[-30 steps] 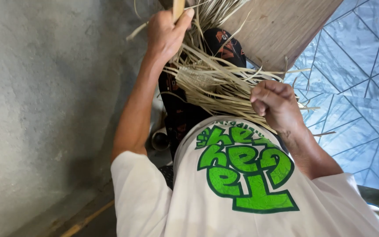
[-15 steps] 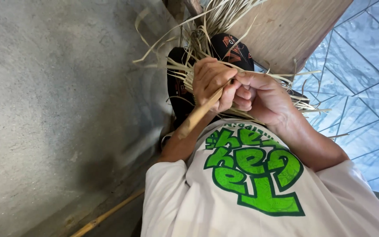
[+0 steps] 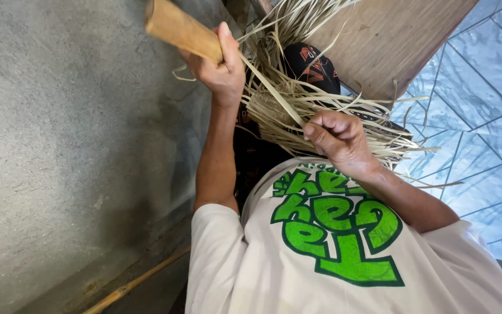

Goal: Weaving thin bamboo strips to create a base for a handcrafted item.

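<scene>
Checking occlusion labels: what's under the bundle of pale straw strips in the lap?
Under the straw strips a black cloth with orange print shows, with a wooden board beyond. The right hand pinches the strips; the left hand grips a wooden stick. The lap itself is covered.

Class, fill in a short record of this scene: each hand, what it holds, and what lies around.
Left hand: raised, fist closed on a wooden stick
Right hand: pinching a bundle of pale dried strips
Behind the strips: wooden board
Surfaces: grey concrete; blue patterned sheet
Also: thin cane on the concrete
</scene>
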